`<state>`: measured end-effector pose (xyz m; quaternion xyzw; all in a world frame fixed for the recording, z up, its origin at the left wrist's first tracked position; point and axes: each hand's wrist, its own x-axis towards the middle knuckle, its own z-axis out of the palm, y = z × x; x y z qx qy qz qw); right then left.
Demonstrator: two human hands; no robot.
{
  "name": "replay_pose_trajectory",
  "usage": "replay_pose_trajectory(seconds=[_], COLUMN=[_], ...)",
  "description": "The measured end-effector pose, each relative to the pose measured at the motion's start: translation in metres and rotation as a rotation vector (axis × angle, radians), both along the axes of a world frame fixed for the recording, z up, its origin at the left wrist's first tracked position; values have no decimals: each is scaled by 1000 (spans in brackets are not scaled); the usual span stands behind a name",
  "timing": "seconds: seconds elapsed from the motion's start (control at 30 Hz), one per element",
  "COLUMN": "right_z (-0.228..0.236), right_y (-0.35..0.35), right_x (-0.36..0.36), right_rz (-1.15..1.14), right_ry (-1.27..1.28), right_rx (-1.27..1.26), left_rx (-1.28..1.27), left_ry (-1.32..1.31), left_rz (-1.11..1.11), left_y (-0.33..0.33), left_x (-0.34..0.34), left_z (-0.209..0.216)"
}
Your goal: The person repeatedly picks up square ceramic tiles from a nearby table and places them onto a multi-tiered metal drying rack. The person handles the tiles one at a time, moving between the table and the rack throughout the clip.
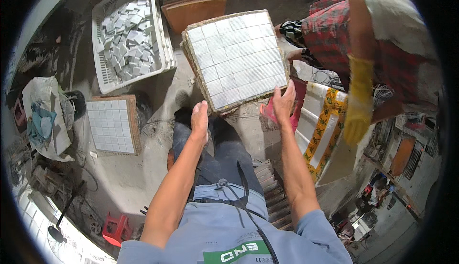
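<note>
A square board covered with a grid of small white mosaic tiles (pixel 236 58) is held up in front of me, tilted a little. My left hand (pixel 199 119) is at its near left corner, fingers along the edge. At the board's near right corner my right hand (pixel 284 102) grips the edge. Another person in a red checked garment (pixel 334 29) stands just to the right, a yellow-gloved hand (pixel 358 101) hanging down close to the board.
A white plastic crate (pixel 165 49) full of loose grey-white tiles sits at the upper left. A second tiled board (pixel 112 125) lies on the concrete floor to my left. Brown boards (pixel 193 10) are stacked beyond. A red stool (pixel 117 228) stands at lower left, a white-and-yellow panel (pixel 325 130) at right.
</note>
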<state>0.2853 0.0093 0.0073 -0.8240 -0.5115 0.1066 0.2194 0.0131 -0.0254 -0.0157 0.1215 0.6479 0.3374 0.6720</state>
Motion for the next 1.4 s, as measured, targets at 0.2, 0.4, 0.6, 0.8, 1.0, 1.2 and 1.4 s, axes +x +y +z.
replay_pose_trajectory(seconds=[0.2, 0.4, 0.6, 0.8, 1.0, 1.2, 1.4], right_z=[-25, -9, -4, -15, -2, -12, -8], right_y=[14, 22, 24, 24, 30, 30, 44], right_x=[16, 8, 8, 21, 28, 40, 58], right_rz=[12, -85, -172, -206, -269, -252, -240], right_ry=[10, 34, 71, 156, 369, 384, 460], right_rx=[-72, -90, -115, -62, -10, 12, -47], left_rx=[-19, -83, -98, -170, -119, -144, -152], left_ry=[-82, -142, -143, -28, -121, -70, -24], left_rz=[-47, 132, 92, 90, 103, 131, 121], left_y=[4, 13, 17, 16, 21, 18, 17], left_x=[19, 28, 28, 28, 29, 31, 29], left_z=[-14, 2, 7, -8, 3, -8, -8])
